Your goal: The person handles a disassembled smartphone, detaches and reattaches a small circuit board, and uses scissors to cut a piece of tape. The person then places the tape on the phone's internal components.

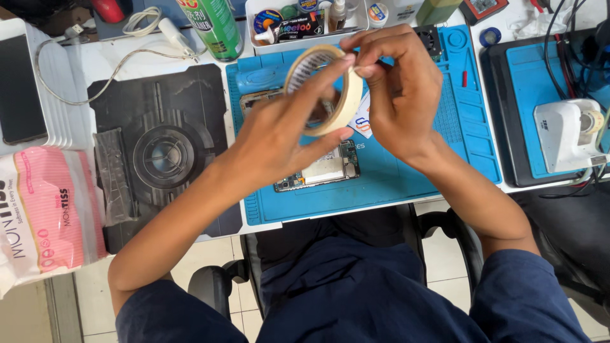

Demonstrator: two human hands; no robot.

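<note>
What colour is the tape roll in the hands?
Cream, a pale beige; the tape roll shows clearly in the head view.

Bright, even light (sharp thru-out)

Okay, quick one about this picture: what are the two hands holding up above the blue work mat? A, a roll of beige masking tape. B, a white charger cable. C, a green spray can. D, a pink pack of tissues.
A: the left hand grips a roll of beige masking tape while the right hand pinches its edge, above the blue work mat where an opened phone lies.
</note>
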